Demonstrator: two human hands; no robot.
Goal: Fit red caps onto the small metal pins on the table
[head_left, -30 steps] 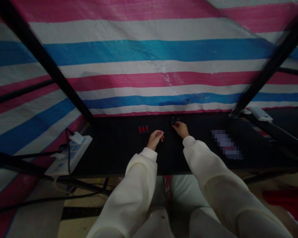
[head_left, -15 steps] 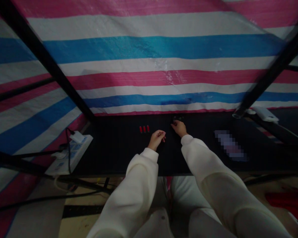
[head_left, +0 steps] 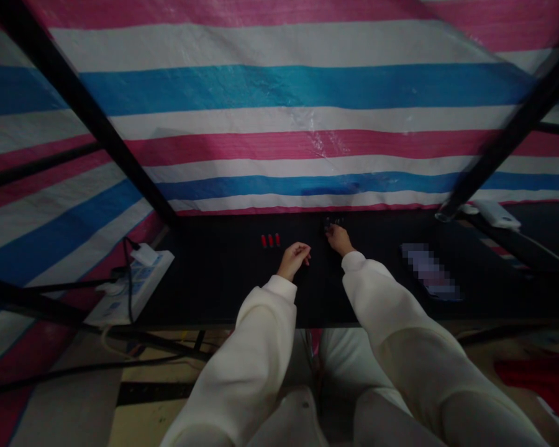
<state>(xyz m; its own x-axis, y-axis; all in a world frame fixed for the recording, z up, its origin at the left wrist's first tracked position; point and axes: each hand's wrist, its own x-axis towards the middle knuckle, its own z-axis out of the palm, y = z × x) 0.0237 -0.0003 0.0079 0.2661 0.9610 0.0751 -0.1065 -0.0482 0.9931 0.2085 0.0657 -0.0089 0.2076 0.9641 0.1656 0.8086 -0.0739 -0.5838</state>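
Three small red cylinders (head_left: pixel 271 240) stand or lie side by side in a row on the black table (head_left: pixel 214 285). To the right of them and a little nearer is my left hand (head_left: pixel 294 259), its fingers curled together. Whatever those fingers may hold is too small to make out. My right hand (head_left: pixel 339 239) reaches farther back, with thumb and fingers closed close to a small cluster of dark pieces (head_left: pixel 339 221) with pale glints. Its fingertips seem to touch one of them, but the dim light hides the detail.
A white power strip (head_left: pixel 151 276) with plugs and cables lies at the table's left end. On the right are a blurred-out phone-like object (head_left: pixel 431 273) and a white device (head_left: pixel 497 214) with a cable. Black frame poles and a striped sheet (head_left: pixel 279 149) close off the back.
My right hand has shifted slightly to the right, uncovering more of the dark pieces by its fingertips. My left hand and the red cylinders keep their places.
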